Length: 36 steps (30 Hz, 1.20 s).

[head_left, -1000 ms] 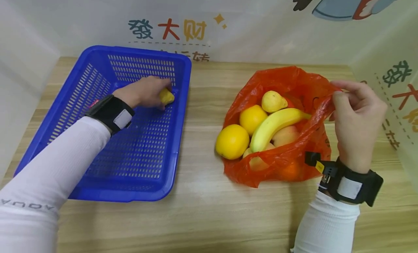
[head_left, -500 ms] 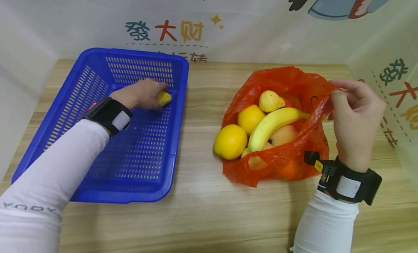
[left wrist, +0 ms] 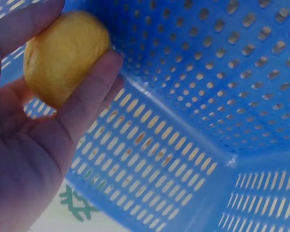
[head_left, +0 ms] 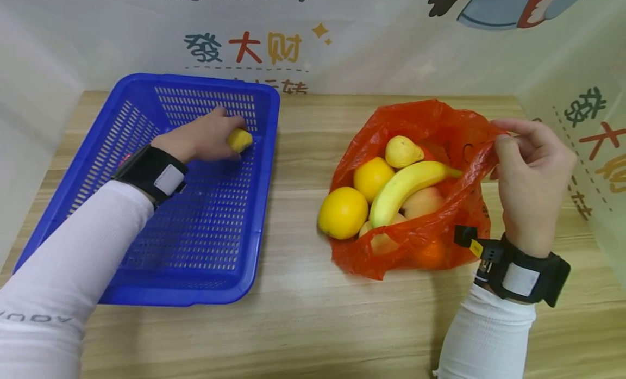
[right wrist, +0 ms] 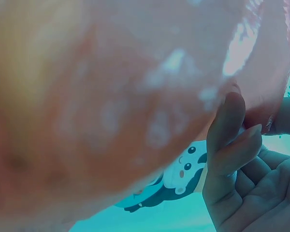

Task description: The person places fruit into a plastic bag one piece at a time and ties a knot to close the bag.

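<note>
In the head view my left hand (head_left: 207,134) is inside the blue plastic basket (head_left: 266,205), near its far right corner. It grips a small yellow pear (head_left: 239,141) between thumb and fingers. The left wrist view shows the pear (left wrist: 67,55) raised above the basket's slotted surface. My right hand (head_left: 535,178) pinches the right edge of a red plastic bag (head_left: 391,113) and holds its mouth wide. Inside the bag are a banana (head_left: 411,186), another yellow pear (head_left: 402,151), peach-like fruits (head_left: 423,202) and an orange-yellow round fruit (head_left: 374,178). A second such fruit (head_left: 343,212) sits at the bag's left edge.
The basket and bag stand apart on a wood-grain table (head_left: 293,324). Printed white sheeting (head_left: 362,53) walls the back and sides. A red bit (head_left: 125,159) shows in the basket behind the left wrist strap (head_left: 149,175).
My left hand, with the pear, has shifted slightly left and up from the basket's right corner. My right hand keeps its hold on the bag's edge. The whole view has drifted slightly.
</note>
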Each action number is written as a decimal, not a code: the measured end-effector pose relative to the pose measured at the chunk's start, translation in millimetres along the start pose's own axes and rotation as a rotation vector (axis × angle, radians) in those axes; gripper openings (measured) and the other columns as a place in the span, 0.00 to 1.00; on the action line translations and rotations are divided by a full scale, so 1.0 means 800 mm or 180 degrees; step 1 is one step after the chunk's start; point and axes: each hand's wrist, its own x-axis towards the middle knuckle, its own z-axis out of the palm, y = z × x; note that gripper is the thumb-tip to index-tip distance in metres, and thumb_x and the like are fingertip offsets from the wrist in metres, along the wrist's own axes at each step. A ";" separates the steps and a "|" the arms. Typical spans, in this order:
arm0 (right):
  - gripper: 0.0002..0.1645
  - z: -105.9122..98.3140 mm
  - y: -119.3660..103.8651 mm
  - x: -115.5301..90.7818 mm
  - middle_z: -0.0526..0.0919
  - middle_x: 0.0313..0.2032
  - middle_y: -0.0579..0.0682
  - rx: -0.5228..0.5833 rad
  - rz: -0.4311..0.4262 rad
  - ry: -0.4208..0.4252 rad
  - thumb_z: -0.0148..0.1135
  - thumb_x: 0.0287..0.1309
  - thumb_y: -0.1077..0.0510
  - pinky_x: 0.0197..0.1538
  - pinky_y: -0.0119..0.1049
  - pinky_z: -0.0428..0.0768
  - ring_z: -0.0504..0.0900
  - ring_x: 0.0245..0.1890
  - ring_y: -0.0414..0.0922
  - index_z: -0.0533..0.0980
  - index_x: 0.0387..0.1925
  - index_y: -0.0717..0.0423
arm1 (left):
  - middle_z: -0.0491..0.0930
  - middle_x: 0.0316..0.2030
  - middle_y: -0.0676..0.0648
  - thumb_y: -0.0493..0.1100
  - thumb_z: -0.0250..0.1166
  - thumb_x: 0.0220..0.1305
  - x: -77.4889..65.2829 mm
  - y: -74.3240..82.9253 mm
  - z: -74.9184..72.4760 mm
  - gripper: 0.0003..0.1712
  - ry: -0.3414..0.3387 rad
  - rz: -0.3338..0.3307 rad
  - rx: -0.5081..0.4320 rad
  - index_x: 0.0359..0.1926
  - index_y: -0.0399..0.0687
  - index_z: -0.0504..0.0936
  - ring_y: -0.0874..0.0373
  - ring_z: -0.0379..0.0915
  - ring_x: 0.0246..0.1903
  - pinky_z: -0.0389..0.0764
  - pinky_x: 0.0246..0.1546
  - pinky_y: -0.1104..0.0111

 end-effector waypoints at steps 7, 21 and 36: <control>0.14 0.000 0.000 0.001 0.80 0.19 0.42 -0.0177 -0.0028 0.0002 0.52 0.63 0.66 0.27 0.22 0.77 0.74 0.17 0.39 0.84 0.42 0.59 | 0.62 0.56 0.30 0.42 0.64 0.60 -0.014 0.006 -0.021 0.31 0.0323 -0.0016 -0.0195 0.64 0.41 0.68 0.39 0.70 0.46 0.77 0.47 0.47; 0.14 0.002 0.000 0.000 0.80 0.18 0.43 -0.0140 0.0014 -0.0010 0.52 0.63 0.66 0.25 0.22 0.74 0.71 0.16 0.39 0.84 0.41 0.59 | 0.79 0.56 0.39 0.50 0.65 0.59 -0.037 0.066 -0.061 0.30 0.1252 0.0442 0.0091 0.61 0.48 0.73 0.41 0.64 0.49 0.50 0.51 0.46; 0.14 0.002 -0.001 0.000 0.80 0.18 0.44 0.0147 -0.0010 0.0005 0.53 0.62 0.67 0.26 0.22 0.76 0.73 0.16 0.40 0.84 0.40 0.61 | 0.73 0.58 0.42 0.51 0.65 0.61 -0.035 0.160 -0.072 0.27 0.1533 0.1051 -0.0150 0.59 0.47 0.73 0.48 0.68 0.55 0.55 0.52 0.53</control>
